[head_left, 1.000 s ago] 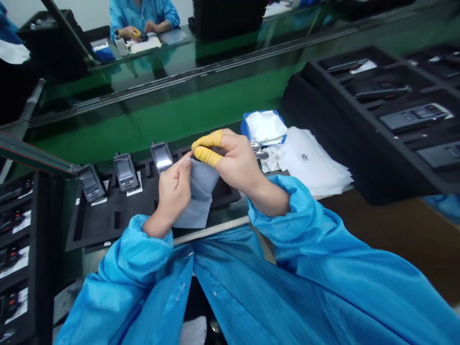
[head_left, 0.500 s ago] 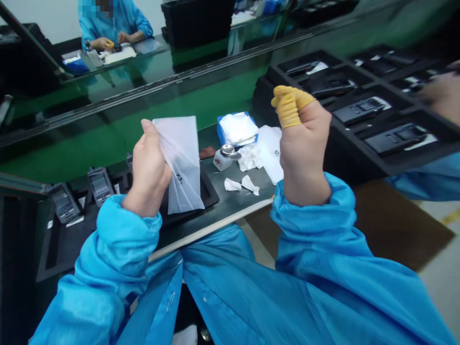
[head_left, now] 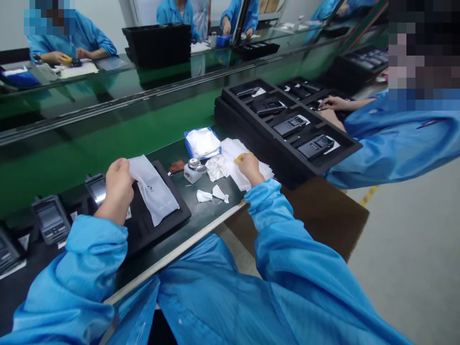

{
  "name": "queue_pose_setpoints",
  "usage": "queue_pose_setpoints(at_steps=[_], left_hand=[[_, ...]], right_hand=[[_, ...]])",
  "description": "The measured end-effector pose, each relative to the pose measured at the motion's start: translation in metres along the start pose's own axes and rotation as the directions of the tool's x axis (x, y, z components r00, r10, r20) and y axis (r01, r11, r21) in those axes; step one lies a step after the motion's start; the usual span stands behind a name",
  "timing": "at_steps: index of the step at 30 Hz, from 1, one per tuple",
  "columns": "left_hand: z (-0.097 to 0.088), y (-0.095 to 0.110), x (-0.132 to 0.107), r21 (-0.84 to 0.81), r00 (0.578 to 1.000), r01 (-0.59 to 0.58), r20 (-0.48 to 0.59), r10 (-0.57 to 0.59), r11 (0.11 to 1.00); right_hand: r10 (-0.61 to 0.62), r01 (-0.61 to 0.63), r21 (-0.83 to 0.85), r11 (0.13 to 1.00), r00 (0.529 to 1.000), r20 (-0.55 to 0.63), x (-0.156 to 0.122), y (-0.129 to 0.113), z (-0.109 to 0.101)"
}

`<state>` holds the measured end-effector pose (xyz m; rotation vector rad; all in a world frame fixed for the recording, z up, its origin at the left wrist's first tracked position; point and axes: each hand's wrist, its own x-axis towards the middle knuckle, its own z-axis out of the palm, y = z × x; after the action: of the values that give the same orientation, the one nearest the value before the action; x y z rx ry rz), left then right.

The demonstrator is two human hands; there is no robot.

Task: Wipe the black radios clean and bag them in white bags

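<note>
Right hand (head_left: 250,167) drops to the pouch stack (head_left: 235,173), right (pinching or not, cannot tell) | left hand (head_left: 120,184) pinches frosted pouch (head_left: 154,190) over black tray (head_left: 168,225), left | step: seemingly stack reach; next needs light separating

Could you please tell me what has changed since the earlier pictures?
The right hand has moved rightward from beside the left hand to the stack of plastic bags; whether it grips one is unclear. The view has swung right. Unchanged: the left hand holds the frosted plastic bag, and the handheld devices stay in the black foam tray.
</note>
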<state>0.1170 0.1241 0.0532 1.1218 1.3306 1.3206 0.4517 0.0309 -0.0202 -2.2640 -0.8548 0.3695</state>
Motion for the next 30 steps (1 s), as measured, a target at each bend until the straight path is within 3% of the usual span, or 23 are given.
queue_pose_setpoints(at_steps=[2, 4, 6, 8, 10, 12, 14, 15, 19, 23, 25, 27, 30], left_hand=[[-0.007, 0.007, -0.009, 0.064, 0.994, -0.035, -0.105, 0.041, 0.997], [-0.013, 0.016, -0.023, 0.126, 0.980, -0.140, -0.122, 0.155, 0.982], [-0.015, 0.022, -0.038, 0.100, 0.975, -0.215, -0.039, 0.220, 0.971], [-0.013, 0.024, -0.052, -0.015, 0.982, -0.138, 0.126, 0.139, 0.990], [-0.011, 0.023, -0.063, -0.097, 0.943, 0.083, 0.330, -0.046, 0.992], [-0.013, 0.020, -0.069, -0.117, 0.843, 0.303, 0.496, -0.208, 0.946], [-0.023, 0.016, -0.071, -0.128, 0.771, 0.420, 0.573, -0.279, 0.898], [-0.030, 0.014, -0.072, -0.134, 0.764, 0.440, 0.574, -0.293, 0.888], [-0.066, 0.004, -0.070, -0.094, 0.871, 0.405, 0.342, -0.352, 0.910], [-0.103, -0.008, -0.063, -0.003, 0.923, 0.358, 0.155, -0.353, 0.934], [-0.123, -0.012, -0.058, 0.068, 0.943, 0.320, 0.075, -0.325, 0.945], [-0.145, -0.014, -0.051, 0.143, 0.958, 0.284, -0.011, -0.286, 0.948], [-0.173, -0.012, -0.040, 0.389, 0.978, 0.208, -0.094, -0.186, 0.897]], right_hand=[[0.013, -0.010, 0.060, 0.998, 0.999, -0.050, 0.003, -0.002, -0.005], [0.003, 0.012, 0.135, 0.991, 0.994, -0.110, 0.000, -0.014, -0.014], [-0.052, 0.082, 0.213, 0.974, 0.989, -0.141, -0.013, -0.035, -0.023], [-0.197, 0.231, 0.299, 0.926, 0.970, -0.142, -0.040, -0.063, -0.025], [-0.463, 0.483, 0.393, 0.783, 0.873, -0.150, -0.078, -0.093, -0.021], [-0.695, 0.676, 0.349, 0.649, 0.713, -0.087, -0.120, -0.119, -0.009], [-0.812, 0.780, 0.248, 0.575, 0.582, 0.050, -0.158, -0.137, 0.008], [-0.835, 0.813, 0.194, 0.550, 0.530, 0.148, -0.174, -0.144, 0.017], [-0.762, 0.865, 0.079, 0.495, 0.388, 0.518, -0.213, -0.161, 0.054], [-0.743, 0.871, 0.148, 0.469, 0.298, 0.600, -0.221, -0.176, 0.074], [-0.748, 0.858, 0.154, 0.490, 0.323, 0.580, -0.216, -0.188, 0.078], [-0.736, 0.844, 0.110, 0.525, 0.385, 0.557, -0.208, -0.204, 0.081], [-0.711, 0.848, 0.039, 0.529, 0.417, 0.566, -0.194, -0.233, 0.091]])
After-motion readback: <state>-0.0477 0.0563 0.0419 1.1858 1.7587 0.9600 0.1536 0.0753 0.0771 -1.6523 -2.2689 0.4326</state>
